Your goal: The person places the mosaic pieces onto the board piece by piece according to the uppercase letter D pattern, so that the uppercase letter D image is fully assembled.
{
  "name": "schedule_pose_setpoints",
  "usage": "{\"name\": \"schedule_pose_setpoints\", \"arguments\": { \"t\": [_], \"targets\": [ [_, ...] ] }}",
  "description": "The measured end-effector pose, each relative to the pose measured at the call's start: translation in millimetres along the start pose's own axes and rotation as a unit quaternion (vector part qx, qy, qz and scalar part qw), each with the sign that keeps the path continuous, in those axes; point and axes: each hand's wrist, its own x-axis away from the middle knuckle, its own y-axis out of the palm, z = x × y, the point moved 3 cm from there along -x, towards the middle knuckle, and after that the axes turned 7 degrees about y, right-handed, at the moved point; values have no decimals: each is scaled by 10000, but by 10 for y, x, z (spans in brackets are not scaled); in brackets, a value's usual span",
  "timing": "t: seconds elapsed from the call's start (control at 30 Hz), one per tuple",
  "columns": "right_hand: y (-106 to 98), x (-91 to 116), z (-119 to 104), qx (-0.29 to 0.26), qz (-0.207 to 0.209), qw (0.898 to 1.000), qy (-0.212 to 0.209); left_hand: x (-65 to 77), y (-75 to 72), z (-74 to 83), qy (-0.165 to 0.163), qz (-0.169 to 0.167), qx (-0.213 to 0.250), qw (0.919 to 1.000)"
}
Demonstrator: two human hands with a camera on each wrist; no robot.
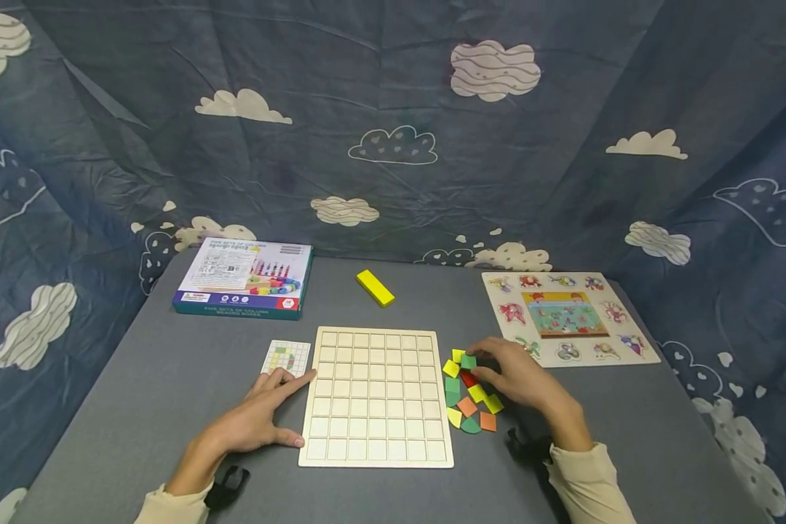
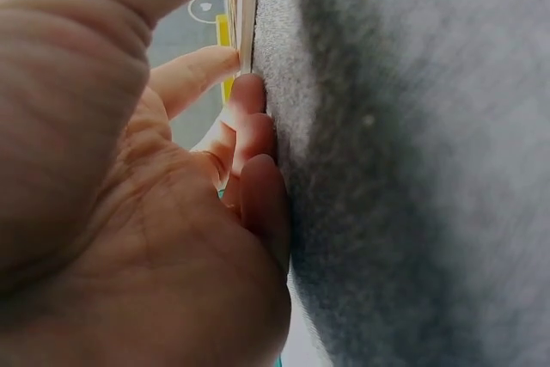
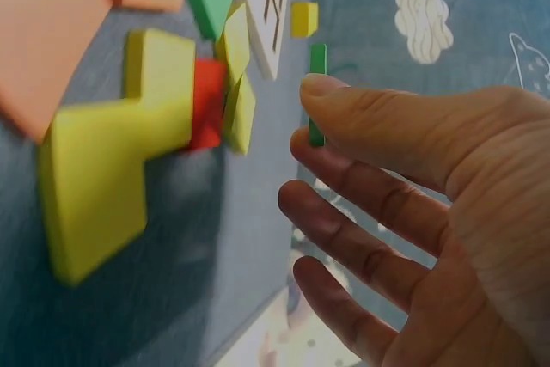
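A wooden grid board (image 1: 377, 397) lies flat in the middle of the table. My left hand (image 1: 249, 422) spreads along its left side, thumb and index finger touching the edge; in the left wrist view its other fingers bend slightly beside the grey tabletop. Right of the board my right hand (image 1: 517, 371) pinches a green tile (image 3: 318, 59) between thumb and index finger, the remaining fingers held apart. Below that hand lies a loose group of tiles: a red tile (image 3: 208, 105), several yellow tiles (image 3: 99, 186), orange tiles (image 1: 487, 421) and green tiles (image 1: 453, 386).
A small pattern card (image 1: 296, 352) sits left of the board, partly behind my left fingers. Farther back are a flat boxed set (image 1: 242, 280), a yellow block (image 1: 375, 288) and a picture puzzle board (image 1: 506, 309) on the right. Dark cloud-print cloth (image 1: 393, 87) hangs behind the table.
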Motion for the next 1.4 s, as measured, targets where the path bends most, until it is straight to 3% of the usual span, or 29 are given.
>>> {"name": "schedule_pose_setpoints", "arguments": {
  "t": [0.57, 0.9, 1.4],
  "targets": [
    [120, -285, -435, -41, -16, 9995, -302, -5, -13, 4, 217, -114, 139, 9996],
    [264, -442, -692, -84, -83, 9970, -768, 18, -2, 4, 246, -28, 74, 9997],
    [446, -711, -1011, -497, -248, 9940, -942, 16, -13, 20, 272, -80, 146, 9995]
  ]
}}
